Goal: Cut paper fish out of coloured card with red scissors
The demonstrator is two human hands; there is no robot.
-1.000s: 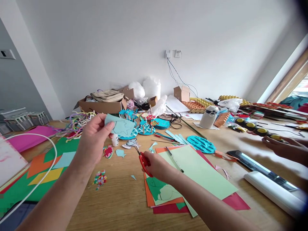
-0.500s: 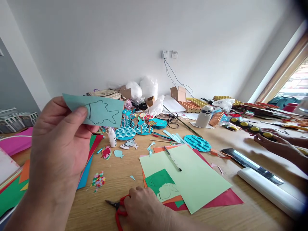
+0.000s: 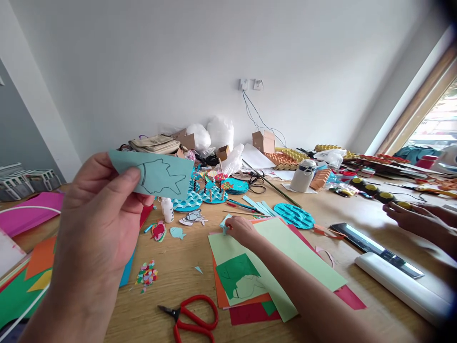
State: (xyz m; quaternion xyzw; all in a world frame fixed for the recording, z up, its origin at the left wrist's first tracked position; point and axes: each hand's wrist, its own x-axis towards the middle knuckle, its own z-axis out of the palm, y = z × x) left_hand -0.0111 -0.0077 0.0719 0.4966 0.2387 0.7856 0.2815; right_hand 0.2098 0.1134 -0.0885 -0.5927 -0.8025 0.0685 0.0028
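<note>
Pinched in my left hand (image 3: 103, 214), at the left, is a light blue-green paper (image 3: 160, 175) with a fish outline drawn on it. My right hand (image 3: 240, 229) reaches over the pale green sheet (image 3: 285, 252), its fingers closed at a small light blue paper scrap (image 3: 224, 222). Red-handled scissors (image 3: 194, 317) lie on the table near the front edge, touched by neither hand. A dark green paper with a fish drawing (image 3: 237, 274) rests on the pale green sheet. A small blue paper fish (image 3: 177, 232) lies left of my right hand.
A glue bottle (image 3: 167, 210) stands behind the paper fish. Wavy blue paper discs (image 3: 293, 215) and a white bottle (image 3: 303, 175) are farther back. On the right, another person's hands (image 3: 414, 221) touch black-and-yellow round pieces (image 3: 385, 197), near a long white device (image 3: 396, 281).
My right hand has left the scissors on the table and moved forward to the blue scrap. My left hand, with the paper, has shifted slightly right and down in view.
</note>
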